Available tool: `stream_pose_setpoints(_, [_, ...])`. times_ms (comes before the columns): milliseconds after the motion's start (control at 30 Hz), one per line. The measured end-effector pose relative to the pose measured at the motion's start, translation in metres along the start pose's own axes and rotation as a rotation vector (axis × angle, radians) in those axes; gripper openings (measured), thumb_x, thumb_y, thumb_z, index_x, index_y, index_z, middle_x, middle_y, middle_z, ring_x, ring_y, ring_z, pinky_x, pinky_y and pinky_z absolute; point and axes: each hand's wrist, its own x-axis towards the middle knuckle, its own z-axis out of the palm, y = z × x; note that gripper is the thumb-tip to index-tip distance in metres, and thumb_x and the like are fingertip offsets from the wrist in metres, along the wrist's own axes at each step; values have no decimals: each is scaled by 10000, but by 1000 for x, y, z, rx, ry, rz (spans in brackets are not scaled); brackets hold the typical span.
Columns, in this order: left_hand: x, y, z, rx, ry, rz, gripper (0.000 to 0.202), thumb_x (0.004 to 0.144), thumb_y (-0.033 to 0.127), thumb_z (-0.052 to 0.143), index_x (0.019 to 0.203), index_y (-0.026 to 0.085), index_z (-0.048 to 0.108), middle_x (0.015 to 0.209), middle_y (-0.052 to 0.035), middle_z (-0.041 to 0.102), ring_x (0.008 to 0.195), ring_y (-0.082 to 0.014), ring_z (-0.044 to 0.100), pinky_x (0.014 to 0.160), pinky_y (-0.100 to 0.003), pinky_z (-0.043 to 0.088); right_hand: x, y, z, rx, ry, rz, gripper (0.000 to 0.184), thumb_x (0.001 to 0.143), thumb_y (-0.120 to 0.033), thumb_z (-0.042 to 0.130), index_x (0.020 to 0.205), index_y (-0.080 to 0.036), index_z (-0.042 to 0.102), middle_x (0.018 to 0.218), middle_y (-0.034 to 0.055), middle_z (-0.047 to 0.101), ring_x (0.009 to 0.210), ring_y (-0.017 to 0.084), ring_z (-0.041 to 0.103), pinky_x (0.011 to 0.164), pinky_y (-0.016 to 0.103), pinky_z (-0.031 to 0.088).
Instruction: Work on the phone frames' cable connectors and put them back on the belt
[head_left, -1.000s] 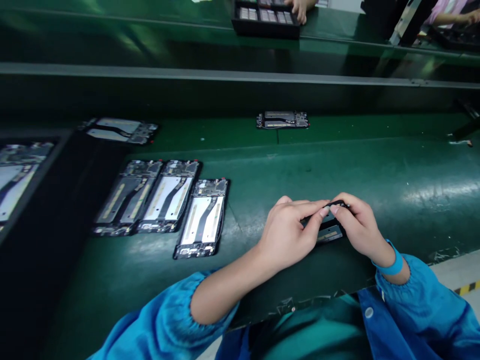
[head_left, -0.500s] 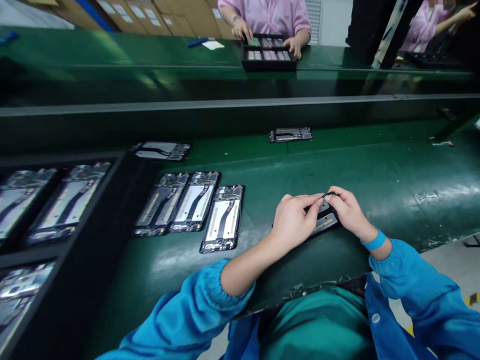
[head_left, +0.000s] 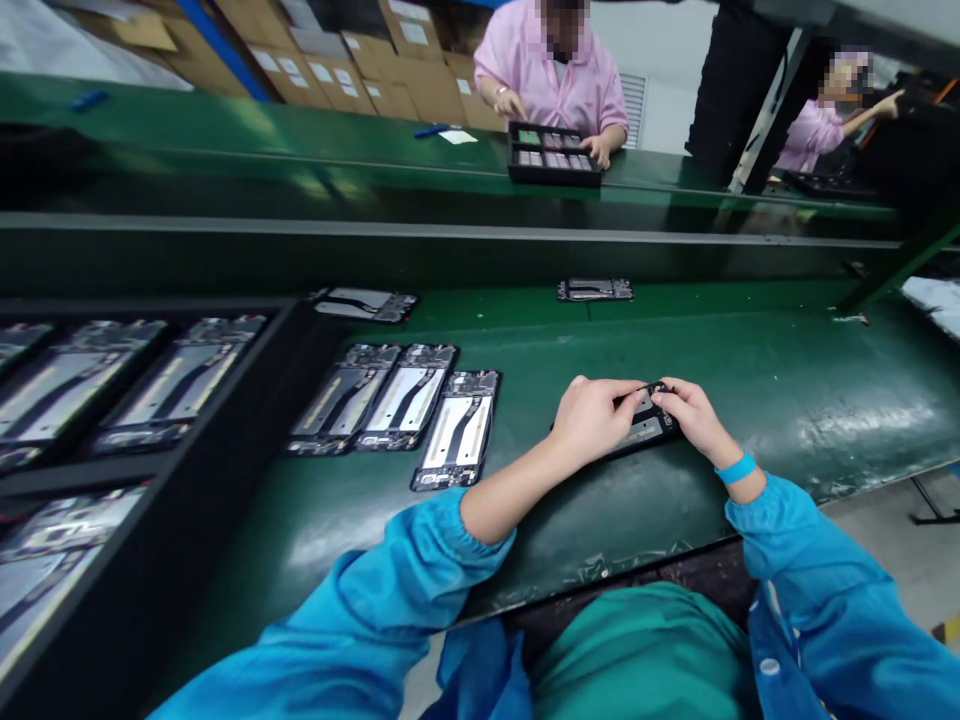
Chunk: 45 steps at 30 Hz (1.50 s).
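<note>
An opened phone frame [head_left: 646, 424] lies on the green bench in front of me, mostly covered by my hands. My left hand [head_left: 594, 417] rests on its left half, fingers closed and pinching at its top edge. Fingertip to fingertip with it, my right hand [head_left: 690, 414] grips the frame's right end; a blue band circles that wrist. Left of my hands, three more opened phone frames [head_left: 405, 409] lie side by side.
A black tray rack [head_left: 247, 420] with several phone frames fills the left. Two single frames lie farther back on the belt [head_left: 595, 290] [head_left: 365, 303]. Behind a raised rail, a person in pink handles a black tray [head_left: 555, 160]; another person works at far right.
The view has tilted up and pulled back, showing the far bench and people. My hands stay pinched on the same phone frame, hardly moved on the bench.
</note>
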Motion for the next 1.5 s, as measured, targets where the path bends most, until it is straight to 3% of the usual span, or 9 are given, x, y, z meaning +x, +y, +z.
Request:
stream_pose_setpoints(167, [10, -5, 2, -1, -39, 48, 313, 987, 353, 524, 1141, 318, 794, 1156, 10, 789, 1052, -236, 746, 915, -333, 545, 2, 3, -6, 29, 11, 49, 345, 713, -511, 745, 679, -190, 625, 628, -27, 543, 592, 127, 460, 588, 258, 380])
stream_pose_setpoints(300, [9, -12, 4, 23, -63, 88, 341, 980, 348, 540, 1261, 325, 731, 1251, 10, 756, 1151, -233, 708, 1020, -359, 494, 4, 7, -6, 97, 49, 111, 394, 688, -558, 778, 718, -185, 653, 655, -10, 611, 598, 138, 530, 607, 262, 436])
stream_pose_setpoints(467, [21, -25, -22, 108, 24, 35, 437, 972, 417, 566, 1381, 283, 641, 1273, -41, 737, 1209, -257, 658, 1053, -412, 445, 25, 10, -37, 179, 203, 207, 400, 669, -507, 843, 721, -168, 639, 621, -2, 605, 538, 124, 532, 487, 236, 413])
stream_pose_setpoints(633, [77, -62, -67, 247, 128, -78, 529, 956, 419, 624, 1463, 290, 544, 1293, -61, 703, 1242, -298, 620, 1115, -496, 386, 79, 7, -89, 241, 436, 281, 383, 897, -447, 725, 716, -195, 500, 494, -117, 327, 365, 42, 219, 333, 190, 179])
stream_pose_setpoints(900, [177, -121, -79, 456, 33, -144, 431, 988, 384, 645, 1356, 171, 577, 1393, -121, 577, 1214, -274, 611, 1013, -512, 539, 135, 16, -93, 273, 395, 299, 202, 1054, -274, 540, 887, -161, 538, 701, -5, 661, 369, 30, 275, 308, 157, 206])
stream_pose_setpoints(1000, [199, -133, -79, 485, -56, -120, 447, 987, 396, 642, 1369, 174, 573, 1405, -124, 574, 1231, -281, 604, 1036, -529, 520, 146, 28, -93, 242, 342, 313, 188, 1047, -246, 541, 877, -167, 534, 749, 59, 727, 377, 46, 300, 299, 172, 228])
stream_pose_setpoints(1100, [207, -137, -81, 504, -123, -108, 656, 930, 447, 697, 1503, 232, 459, 1472, -111, 562, 1335, -296, 544, 1129, -502, 427, 159, 35, -96, 166, 318, 366, 213, 1047, -316, 565, 929, -141, 590, 758, 3, 674, 400, 39, 363, 341, 165, 295])
stream_pose_setpoints(1300, [182, -108, -88, 552, -100, -94, 1006, 798, 596, 705, 1620, 220, 264, 1365, -140, 666, 1275, -375, 586, 1048, -441, 422, 172, 23, -98, -35, 220, 405, 281, 1032, -409, 591, 994, -134, 638, 765, -27, 598, 524, 68, 512, 466, 194, 449])
stream_pose_setpoints(1500, [61, -49, -58, 792, -58, -232, 920, 886, 695, 523, 1585, 128, 333, 1158, -219, 724, 1085, -414, 672, 880, -466, 469, 137, 20, -75, -161, 5, 289, 353, 1011, -372, 553, 761, -146, 659, 498, -82, 393, 398, 68, 302, 404, 215, 229])
